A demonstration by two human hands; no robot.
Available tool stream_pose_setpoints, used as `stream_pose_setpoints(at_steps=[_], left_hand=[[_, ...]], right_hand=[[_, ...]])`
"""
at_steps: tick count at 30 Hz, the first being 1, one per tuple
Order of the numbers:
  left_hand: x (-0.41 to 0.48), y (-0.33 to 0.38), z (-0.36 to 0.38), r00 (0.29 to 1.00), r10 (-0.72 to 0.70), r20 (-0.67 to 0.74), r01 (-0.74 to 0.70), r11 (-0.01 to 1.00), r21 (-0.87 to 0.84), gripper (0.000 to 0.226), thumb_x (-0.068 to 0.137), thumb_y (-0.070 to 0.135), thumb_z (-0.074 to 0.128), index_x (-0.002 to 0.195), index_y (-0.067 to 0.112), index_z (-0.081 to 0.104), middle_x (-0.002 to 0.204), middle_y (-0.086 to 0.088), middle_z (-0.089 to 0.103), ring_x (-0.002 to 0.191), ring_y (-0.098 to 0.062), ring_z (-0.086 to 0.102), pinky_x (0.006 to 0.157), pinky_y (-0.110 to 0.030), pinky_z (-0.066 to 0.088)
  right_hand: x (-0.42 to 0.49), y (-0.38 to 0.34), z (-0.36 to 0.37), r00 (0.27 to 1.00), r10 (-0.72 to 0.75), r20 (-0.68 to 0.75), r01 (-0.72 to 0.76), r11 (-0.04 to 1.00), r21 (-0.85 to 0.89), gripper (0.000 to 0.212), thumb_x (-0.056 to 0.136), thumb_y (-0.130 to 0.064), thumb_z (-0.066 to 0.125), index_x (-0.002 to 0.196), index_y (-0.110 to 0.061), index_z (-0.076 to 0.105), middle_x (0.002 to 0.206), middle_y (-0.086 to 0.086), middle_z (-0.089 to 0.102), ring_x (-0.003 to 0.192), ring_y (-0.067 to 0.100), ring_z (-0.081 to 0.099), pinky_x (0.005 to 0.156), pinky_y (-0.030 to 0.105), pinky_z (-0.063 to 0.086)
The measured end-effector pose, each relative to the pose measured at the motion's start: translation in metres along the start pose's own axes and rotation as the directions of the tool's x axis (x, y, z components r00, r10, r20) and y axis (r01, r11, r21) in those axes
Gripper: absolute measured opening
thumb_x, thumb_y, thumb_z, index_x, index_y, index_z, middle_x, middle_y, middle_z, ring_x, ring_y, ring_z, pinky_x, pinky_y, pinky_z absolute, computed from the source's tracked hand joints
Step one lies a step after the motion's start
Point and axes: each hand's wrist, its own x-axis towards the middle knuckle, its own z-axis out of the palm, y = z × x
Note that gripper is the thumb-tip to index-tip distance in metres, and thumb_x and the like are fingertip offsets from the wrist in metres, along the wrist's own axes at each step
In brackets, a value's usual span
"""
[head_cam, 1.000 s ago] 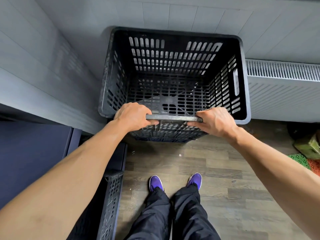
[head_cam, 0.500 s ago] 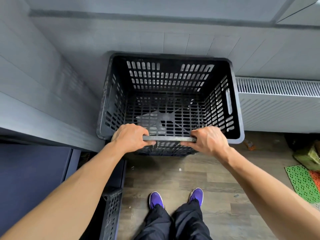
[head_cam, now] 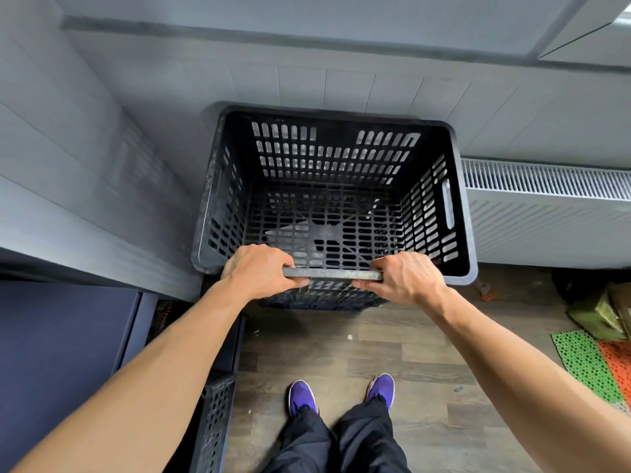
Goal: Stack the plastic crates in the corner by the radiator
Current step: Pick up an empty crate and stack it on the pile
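A black slotted plastic crate [head_cam: 341, 158] stands in the corner, its far side against the grey wall and its right side next to the white radiator [head_cam: 546, 213]. Its near wall reaches down toward the floor, and I cannot tell whether another crate sits under it. My left hand [head_cam: 263, 269] and my right hand [head_cam: 406, 276] both grip the near rim of this crate, side by side. The crate's inside is empty. Part of another black crate [head_cam: 213, 421] shows low at the left, beside my left arm.
A dark blue cabinet [head_cam: 65, 353] fills the lower left. Green and orange perforated mats [head_cam: 594, 367] and a greenish box [head_cam: 601, 312] lie on the wooden floor at the right. My feet in purple shoes [head_cam: 341, 392] stand on open floor before the crate.
The crate has sunk lower in view and drawn back from me, with both hands still on its near rim. More of the wall above and the floor below now shows.
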Motion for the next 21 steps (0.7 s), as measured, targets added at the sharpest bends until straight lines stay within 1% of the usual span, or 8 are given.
stream_pose_setpoints(at_steps=[5, 8, 10, 11, 13, 16, 19, 21], left_hand=[[-0.002, -0.004, -0.006, 0.999, 0.023, 0.024, -0.019, 0.988, -0.153, 0.08, 0.07, 0.093, 0.033, 0.126, 0.041, 0.059, 0.114, 0.006, 0.071, 0.112, -0.021, 0.063, 0.099, -0.042, 0.042], [-0.003, -0.008, -0.006, 0.999, 0.045, -0.003, -0.044, 0.982, -0.185, 0.072, 0.081, 0.086, 0.026, 0.128, 0.041, 0.057, 0.123, 0.01, 0.067, 0.114, -0.019, 0.062, 0.096, -0.043, 0.045], [-0.001, -0.012, -0.006, 0.995, 0.027, -0.094, -0.045, 0.981, -0.191, 0.057, 0.093, 0.07, 0.027, 0.126, 0.037, 0.061, 0.121, 0.009, 0.067, 0.112, -0.019, 0.062, 0.093, -0.041, 0.048], [0.003, -0.015, -0.007, 0.982, 0.014, -0.188, -0.048, 0.983, -0.175, 0.05, 0.097, 0.06, 0.032, 0.125, 0.033, 0.063, 0.121, 0.007, 0.068, 0.113, -0.02, 0.061, 0.093, -0.04, 0.048], [0.014, -0.025, -0.011, 0.92, -0.001, -0.393, -0.045, 0.993, -0.11, 0.037, 0.098, 0.041, 0.049, 0.123, 0.021, 0.066, 0.122, 0.0, 0.067, 0.119, -0.022, 0.056, 0.099, -0.041, 0.043], [0.03, -0.047, -0.022, 0.847, -0.081, -0.526, 0.09, 0.996, -0.008, 0.036, 0.091, 0.027, 0.062, 0.125, 0.014, 0.064, 0.135, -0.012, 0.057, 0.133, -0.03, 0.043, 0.109, -0.048, 0.033], [0.04, -0.068, -0.032, 0.843, -0.194, -0.501, 0.258, 0.964, 0.061, 0.052, 0.086, 0.026, 0.065, 0.135, 0.015, 0.051, 0.151, -0.02, 0.036, 0.143, -0.036, 0.026, 0.115, -0.054, 0.024], [0.045, -0.075, -0.036, 0.845, -0.279, -0.456, 0.327, 0.945, 0.028, 0.062, 0.086, 0.026, 0.065, 0.142, 0.015, 0.04, 0.156, -0.023, 0.022, 0.146, -0.039, 0.018, 0.112, -0.055, 0.029]], right_hand=[[0.003, 0.009, -0.003, 0.999, -0.039, 0.003, 0.039, 0.997, 0.067, 0.082, 0.072, -0.094, 0.018, 0.088, -0.027, 0.063, 0.057, -0.004, 0.057, 0.055, 0.012, 0.06, 0.066, 0.034, 0.057], [-0.001, 0.014, -0.007, 0.994, -0.091, 0.066, 0.084, 0.991, 0.101, 0.089, 0.07, -0.097, 0.019, 0.096, -0.025, 0.065, 0.065, -0.003, 0.063, 0.062, 0.015, 0.063, 0.068, 0.036, 0.055], [-0.002, 0.019, -0.011, 0.992, -0.107, 0.073, 0.098, 0.989, 0.109, 0.09, 0.073, -0.095, 0.019, 0.103, -0.025, 0.067, 0.074, -0.002, 0.069, 0.07, 0.017, 0.067, 0.066, 0.034, 0.053], [-0.001, 0.024, -0.014, 0.994, -0.102, 0.042, 0.096, 0.989, 0.113, 0.087, 0.078, -0.092, 0.017, 0.101, -0.025, 0.068, 0.079, -0.002, 0.071, 0.075, 0.017, 0.068, 0.065, 0.032, 0.052], [0.004, 0.038, -0.021, 0.993, -0.059, -0.098, 0.068, 0.993, 0.092, 0.072, 0.091, -0.077, 0.023, 0.095, -0.022, 0.07, 0.089, -0.002, 0.072, 0.089, 0.017, 0.066, 0.067, 0.03, 0.048], [0.014, 0.073, -0.029, 0.966, 0.079, -0.245, -0.078, 0.997, 0.013, 0.042, 0.097, -0.051, 0.045, 0.115, -0.021, 0.069, 0.115, 0.003, 0.067, 0.108, 0.023, 0.053, 0.087, 0.038, 0.049], [0.019, 0.1, -0.034, 0.96, 0.183, -0.211, -0.206, 0.974, -0.092, 0.038, 0.094, -0.042, 0.052, 0.123, -0.021, 0.066, 0.132, 0.01, 0.056, 0.119, 0.028, 0.043, 0.098, 0.044, 0.046], [0.021, 0.107, -0.036, 0.955, 0.195, -0.225, -0.233, 0.959, -0.16, 0.036, 0.092, -0.038, 0.057, 0.123, -0.021, 0.065, 0.143, 0.013, 0.045, 0.127, 0.031, 0.037, 0.106, 0.045, 0.039]])
